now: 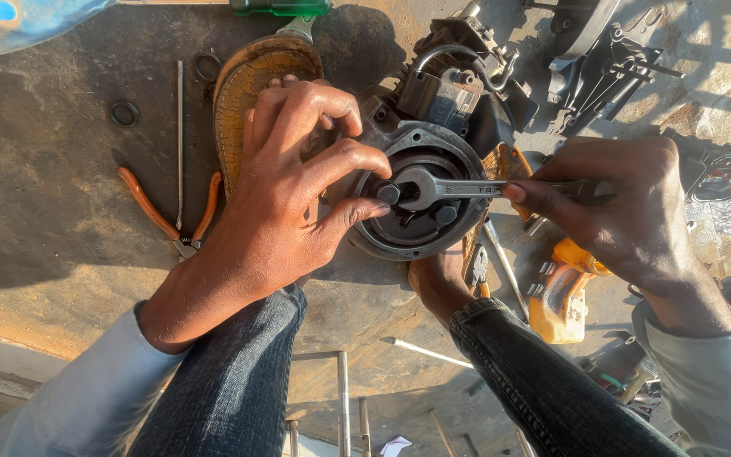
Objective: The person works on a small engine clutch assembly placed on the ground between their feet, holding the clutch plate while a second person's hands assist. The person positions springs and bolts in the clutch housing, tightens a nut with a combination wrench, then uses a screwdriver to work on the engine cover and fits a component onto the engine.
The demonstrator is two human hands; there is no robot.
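A: How are the 2 hands set?

B: The left hand (298, 182) arches over the round housing (420, 203), fingertips pressed on its rim and a bolt, clasping nothing. The right hand (623, 207) is clenched around 1 wrench (467, 189), thumb along the shank.

A: And the wrench head?

B: Left of the grip, on the housing's centre, probably over a nut. 1 pair of orange pliers (175, 216) lies on the ground, well left.
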